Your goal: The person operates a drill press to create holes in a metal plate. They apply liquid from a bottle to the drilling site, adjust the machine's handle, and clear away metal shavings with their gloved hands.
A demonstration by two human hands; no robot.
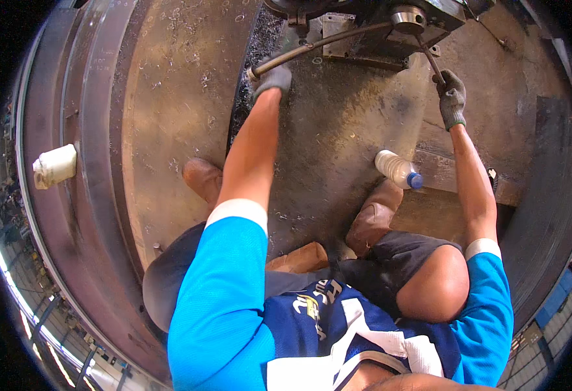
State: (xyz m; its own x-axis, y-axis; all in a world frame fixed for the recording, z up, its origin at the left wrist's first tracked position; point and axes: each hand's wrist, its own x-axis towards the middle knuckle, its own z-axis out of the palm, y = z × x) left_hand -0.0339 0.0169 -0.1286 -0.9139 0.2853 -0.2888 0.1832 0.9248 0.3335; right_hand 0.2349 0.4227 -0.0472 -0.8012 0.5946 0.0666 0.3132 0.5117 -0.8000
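A dark machine (364, 42) stands at the top on a brown steel surface, with a round metal hub (408, 19) on its side. Two bars run out from the hub. My right hand (452, 98), in a grey knit glove, is wrapped round the thinner bar (431, 57). The longer, thicker bar (344, 36) slants down to the left. At its end is my left hand (275, 78), also gloved and smeared by motion. The bar crosses over this hand, and its fingers are mostly hidden, so I cannot tell whether they grip it.
A clear plastic bottle (398, 168) with a blue cap lies beside my right boot (374, 218). Off to the left, a whitish container (55, 166) rests on a long steel beam (94, 195). Metal shavings (260, 55) are scattered near the machine. My left boot (202, 177) is on the steel.
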